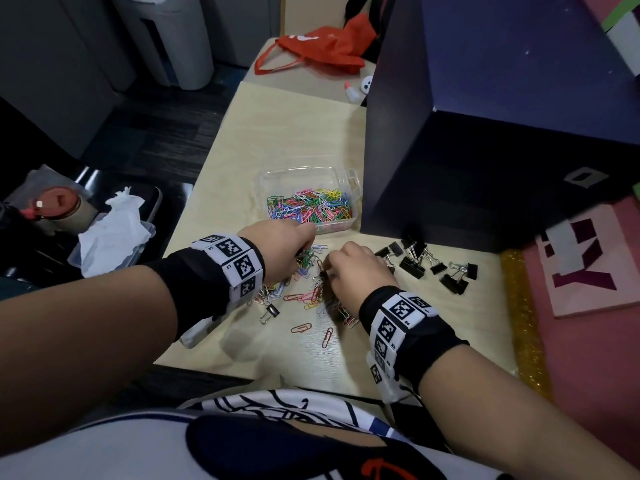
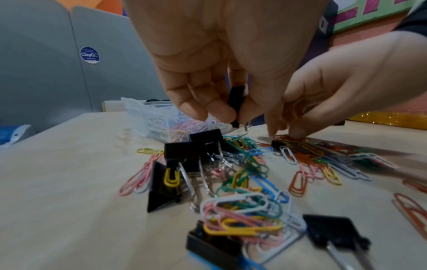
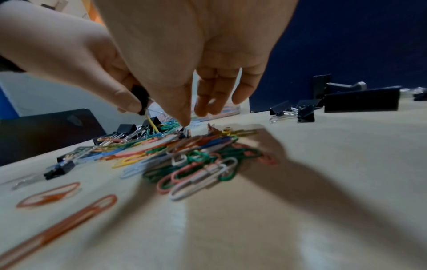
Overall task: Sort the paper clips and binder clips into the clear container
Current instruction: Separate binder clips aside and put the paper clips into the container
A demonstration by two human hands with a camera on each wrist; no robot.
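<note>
A clear container [image 1: 311, 173] [image 2: 138, 109] full of coloured paper clips stands mid-table. In front of it lies a mixed pile of paper clips and black binder clips [image 1: 304, 296] [image 2: 242, 164] [image 3: 196, 155]. My left hand [image 1: 304, 244] [image 2: 233, 117] hangs over the pile's far end and pinches a black binder clip [image 2: 236, 98] [image 3: 139, 95] between thumb and fingers. My right hand [image 1: 329, 268] [image 3: 184, 124] is just beside it, fingertips down on the pile, pinching a few paper clips. Several black binder clips [image 1: 415, 266] [image 3: 305, 113] lie grouped to the right.
A tall dark blue box [image 1: 485, 150] stands right behind the container and the binder clips. A red bag [image 1: 322, 46] and a small glue bottle [image 1: 351, 91] lie far back. Two loose orange clips [image 1: 313, 332] lie near the front edge. Off the left edge, a bin holds tissue [image 1: 110, 233].
</note>
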